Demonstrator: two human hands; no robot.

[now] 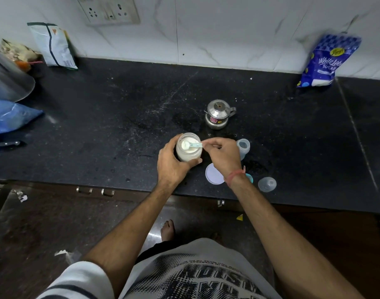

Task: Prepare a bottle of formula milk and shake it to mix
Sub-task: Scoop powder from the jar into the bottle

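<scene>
A clear jar of white formula powder stands open on the black counter. My left hand grips the jar around its side. My right hand pinches the handle of a small pale blue scoop, whose bowl is heaped with powder over the jar's mouth. Just right of that hand stands the open clear baby bottle. The jar's white lid lies flat near the counter's front edge, partly under my right wrist. A teal ring piece shows behind the wrist, and a clear bottle cap lies further right.
A small steel pot with a lid stands behind the jar. A blue sugar bag leans on the wall at the right, a pale packet at the left. A knife and a blue bag lie at the far left.
</scene>
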